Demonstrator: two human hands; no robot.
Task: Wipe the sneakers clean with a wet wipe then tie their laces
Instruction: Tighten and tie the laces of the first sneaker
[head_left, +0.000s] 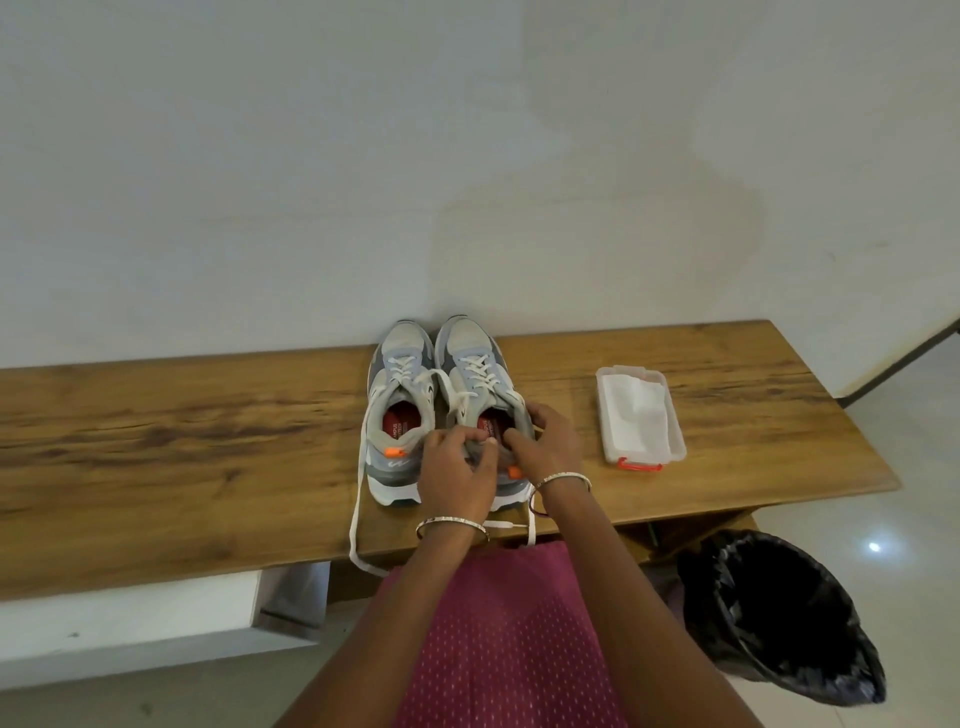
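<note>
Two grey and white sneakers stand side by side on the wooden bench (182, 426), toes toward the wall. The left sneaker (397, 410) has loose white laces (357, 499) trailing over the bench's front edge. My left hand (457, 470) grips the heel collar of the right sneaker (475, 364). My right hand (545, 441) holds that shoe's right side, fingers curled over the collar, one finger inside the opening. That shoe's laces also hang loose toward the front edge. A clear plastic box of white wet wipes (638, 413) lies to the right of the shoes.
A black bin (779, 618) lined with a dark bag stands on the floor at the lower right. A white wall rises right behind the bench. A white drawer or shelf (156, 618) sits under the bench at the left. My pink clothing fills the lower middle.
</note>
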